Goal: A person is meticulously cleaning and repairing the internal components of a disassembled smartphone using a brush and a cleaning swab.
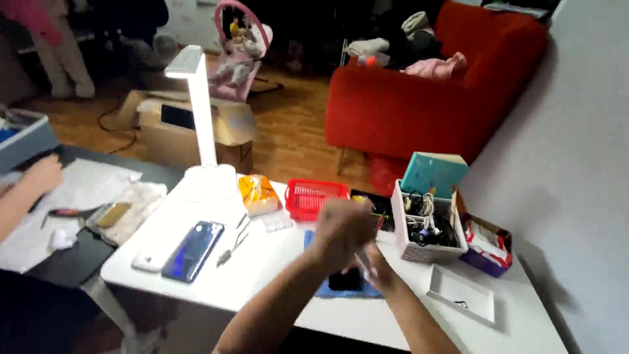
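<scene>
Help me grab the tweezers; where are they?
Head view: the tweezers lie left of centre on the white table, just right of the blue phone.

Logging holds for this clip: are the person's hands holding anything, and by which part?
Cannot be told. Both hands are blurred: the left hand overlaps the right hand above a dark phone on the blue mat.

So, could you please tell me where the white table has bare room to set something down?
Bare white tabletop lies between the blue smartphone and the hands. Another patch sits behind the flat white tray. It is crowded around the red plastic basket and white cable box.
</scene>
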